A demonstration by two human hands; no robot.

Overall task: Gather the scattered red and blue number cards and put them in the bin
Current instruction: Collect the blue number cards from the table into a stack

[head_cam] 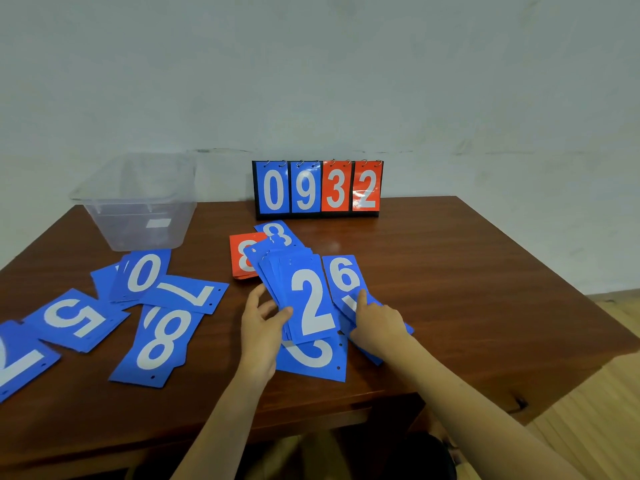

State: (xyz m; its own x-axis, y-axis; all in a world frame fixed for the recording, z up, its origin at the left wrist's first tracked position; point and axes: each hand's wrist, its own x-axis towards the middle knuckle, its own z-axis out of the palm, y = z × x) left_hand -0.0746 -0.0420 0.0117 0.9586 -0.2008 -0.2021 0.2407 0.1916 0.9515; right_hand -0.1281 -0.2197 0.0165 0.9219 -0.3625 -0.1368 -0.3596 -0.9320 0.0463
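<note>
As left hand [260, 336] grips stack [311, 299] — digits hidden

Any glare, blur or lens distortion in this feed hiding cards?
Head view: glare streaks the glossy red 2 card on the standing flip scoreboard and spots the brown wooden table; head view again: wide-angle bending curves the table's edges; the clear plastic bin reads faint against the pale wall; loose blue number cards are legible.
</note>
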